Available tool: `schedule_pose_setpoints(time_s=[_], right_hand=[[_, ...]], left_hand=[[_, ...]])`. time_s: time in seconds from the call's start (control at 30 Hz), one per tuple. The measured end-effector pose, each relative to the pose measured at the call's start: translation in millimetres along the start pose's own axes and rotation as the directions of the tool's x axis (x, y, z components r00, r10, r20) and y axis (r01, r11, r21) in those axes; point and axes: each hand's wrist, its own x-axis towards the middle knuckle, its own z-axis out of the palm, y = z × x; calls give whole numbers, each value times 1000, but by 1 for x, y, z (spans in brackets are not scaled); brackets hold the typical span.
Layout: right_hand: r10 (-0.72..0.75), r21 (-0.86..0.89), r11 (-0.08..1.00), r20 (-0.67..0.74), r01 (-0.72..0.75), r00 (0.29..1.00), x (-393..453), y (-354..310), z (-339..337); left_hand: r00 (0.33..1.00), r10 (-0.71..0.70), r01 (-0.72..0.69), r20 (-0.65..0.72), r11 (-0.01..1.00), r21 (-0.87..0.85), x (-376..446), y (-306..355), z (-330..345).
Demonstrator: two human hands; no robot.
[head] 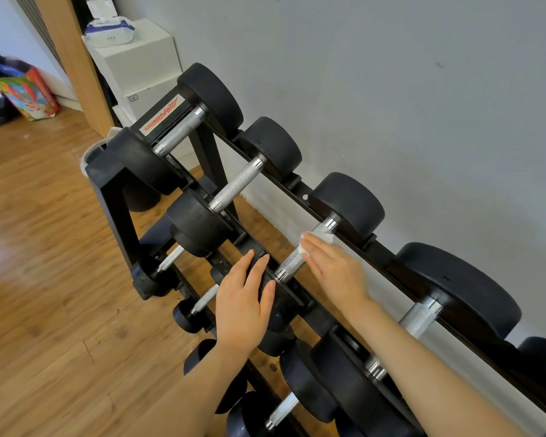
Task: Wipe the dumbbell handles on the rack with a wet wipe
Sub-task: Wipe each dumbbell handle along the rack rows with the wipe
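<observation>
Head view, near to far.

Forearms: two, bare, entering from the lower edge and reaching toward the rack (114, 197).

Left hand (243, 305): flat, fingers spread and loosely extended, resting on the near black head of the third top-row dumbbell (349, 201); clamped on nothing.

Right hand (334, 269): palm down, fingers straight and together, pressing a white wet wipe (320, 239) against the handle; wipe draped over the upper part of the bar, pinned under the fingers rather than pinched.

Handle (293, 261): knurled steel, running diagonally between the two black heads, lower portion bare, upper portion under the wipe.

Rack: black frame, tiers sloping, set along a grey wall (391, 89); red lettering on the end plate.

Other top-row dumbbells: two farther along to the upper left (240, 181), one nearer at right (423, 316), handles uncovered.

Lower tiers: smaller dumbbells (202, 299), partly hidden behind the arms.

Floor (44, 247): wood planks.

Background: white box (139, 64) beyond the rack, wipes pack (109, 33) on top with lid raised; colourful bag (29, 93) at far left.
</observation>
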Motion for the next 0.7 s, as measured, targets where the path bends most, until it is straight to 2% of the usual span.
schedule_pose_setpoints(time_s=[0.07, 0.17, 0.43, 0.6, 0.7], right_hand=[[-13, -28, 1000, 8, 13, 1000, 0, 3, -3], [107, -62, 992, -64, -111, 992, 4, 6, -8], [201, -162, 961, -147, -224, 969, 0, -8, -5], [196, -109, 969, -203, -221, 959, 3, -13, -5], [208, -12, 977, -168, -213, 964, 1, -14, -6]], left_hand=[[1000, 2, -2, -3, 1000, -1, 0, 0, 1], [1000, 3, -3, -7, 1000, -4, 1, 0, 2], [1000, 0, 0, -12, 1000, 5, 1, -1, 2], [1000, 9, -9, -14, 1000, -3, 2, -1, 2], [1000, 9, -9, -17, 1000, -8, 1, -2, 3]])
